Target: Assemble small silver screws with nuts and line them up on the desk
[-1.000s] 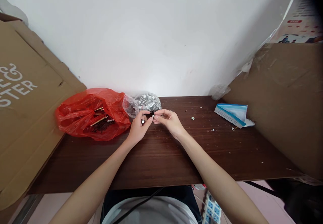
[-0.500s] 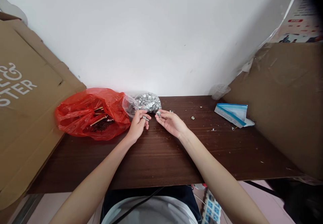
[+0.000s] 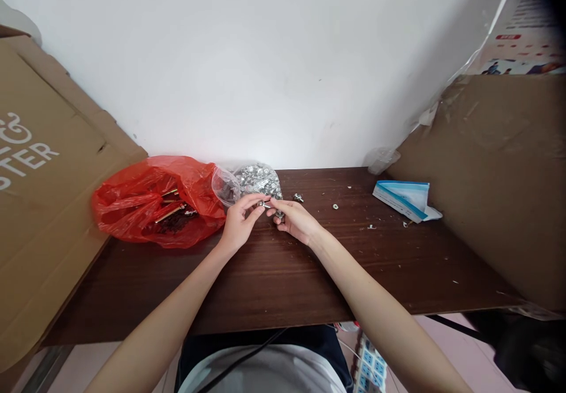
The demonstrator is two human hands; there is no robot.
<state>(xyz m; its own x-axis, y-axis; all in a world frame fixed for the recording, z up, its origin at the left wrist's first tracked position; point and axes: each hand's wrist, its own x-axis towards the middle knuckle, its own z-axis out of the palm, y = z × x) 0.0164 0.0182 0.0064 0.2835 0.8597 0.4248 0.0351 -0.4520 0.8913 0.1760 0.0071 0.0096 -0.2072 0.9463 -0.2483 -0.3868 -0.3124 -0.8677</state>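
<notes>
Both hands up front: left hand and right hand meet just before the clear bag of metal parts, thumbs and fingertips closed, pinching.

White wall rises behind the clear bag; dark wooden table runs beneath it. Cardboard panel with white lettering well left of the bag, plain cardboard panel well right. Red plastic bag just left of it, mouth open on brass-coloured rods. Blue-and-white folded item well right, near the plain panel.

Loose metal fitting near the bag's right side; washer farther right. Second metal piece tucked in the right hand's curled fingers. Small metal piece gripped by left thumb and fingers, just before the bag, thin end at the right fingertips; contact there too small to tell.
</notes>
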